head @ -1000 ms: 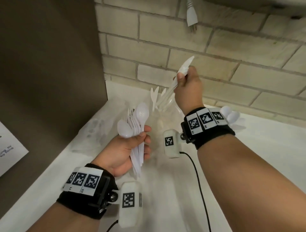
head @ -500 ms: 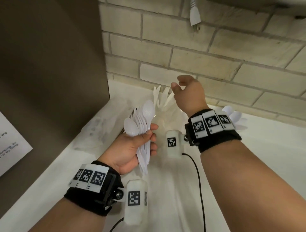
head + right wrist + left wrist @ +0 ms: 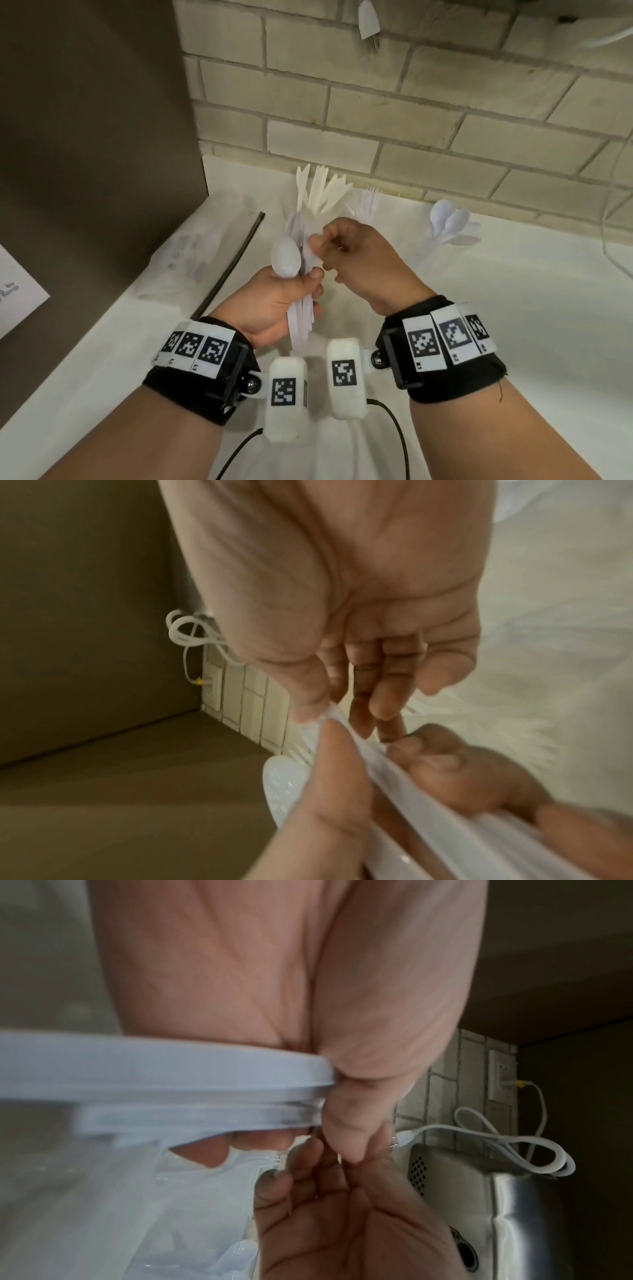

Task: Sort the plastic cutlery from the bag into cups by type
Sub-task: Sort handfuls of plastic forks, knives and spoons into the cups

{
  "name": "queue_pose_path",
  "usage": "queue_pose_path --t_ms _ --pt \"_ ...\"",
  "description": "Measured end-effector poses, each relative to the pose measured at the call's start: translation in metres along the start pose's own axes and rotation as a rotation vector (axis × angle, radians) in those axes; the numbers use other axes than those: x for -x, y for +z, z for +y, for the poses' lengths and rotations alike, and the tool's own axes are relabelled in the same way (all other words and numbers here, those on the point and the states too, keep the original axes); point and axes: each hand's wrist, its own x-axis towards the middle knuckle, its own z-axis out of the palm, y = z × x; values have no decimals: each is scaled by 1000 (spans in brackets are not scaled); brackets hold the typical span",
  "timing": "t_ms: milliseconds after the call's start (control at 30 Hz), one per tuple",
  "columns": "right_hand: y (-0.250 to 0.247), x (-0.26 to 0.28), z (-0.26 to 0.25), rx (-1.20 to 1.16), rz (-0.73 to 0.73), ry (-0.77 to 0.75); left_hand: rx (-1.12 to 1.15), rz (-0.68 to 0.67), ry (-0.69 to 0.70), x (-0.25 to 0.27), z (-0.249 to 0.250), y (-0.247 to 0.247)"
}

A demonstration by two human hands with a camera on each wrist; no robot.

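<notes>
My left hand grips a bundle of white plastic cutlery upright above the white counter, a spoon bowl at its top. My right hand pinches one piece at the top of the bundle between thumb and forefinger; the right wrist view shows that pinch beside the spoon bowl. Which type this piece is stays hidden. Against the wall stand a group of knives, a group of forks and a group of spoons; their clear cups hardly show. The bundle's handles cross the left wrist view.
A brown panel closes the left side and a brick wall the back. A clear plastic bag with a black strip lies flat at the left. A white plug hangs above. A steel appliance shows in the left wrist view.
My right hand let go of a knife at the group by the wall, came back empty and now pinches a piece in the bundle. The left hand kept its hold.
</notes>
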Motion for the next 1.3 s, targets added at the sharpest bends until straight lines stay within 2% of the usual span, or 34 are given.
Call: queue_pose_path --t_ms 100,167,200,267,367,433,600,867,967,1100,1300 --pt "-3 5 -11 -382 125 46 21 -25 -27 3 0 0" --pt "-5 6 -19 -547 204 2 5 -38 -38 4 0 -1" --pt "-6 5 -22 -525 222 -34 2 -50 -45 4 0 -3" --pt "-8 4 -24 -338 201 -103 1 -83 -56 5 1 -4" --pt "-8 0 -19 29 68 -162 -49 -110 -51 6 4 -2" --pt "-4 -2 -13 167 3 -173 -126 -87 -37 7 4 -1" --pt "3 -7 -10 22 105 -162 -243 -48 -30 11 0 -2" --pt "-4 -9 -11 75 282 -210 -403 -27 -42 13 3 1" --pt "-8 -8 -15 24 292 -221 -417 -20 -23 14 5 6" --pt "-9 -9 -13 78 302 -227 -491 18 -18 12 5 10" --pt "-12 -8 -12 127 429 -287 -579 72 -19 11 3 12"
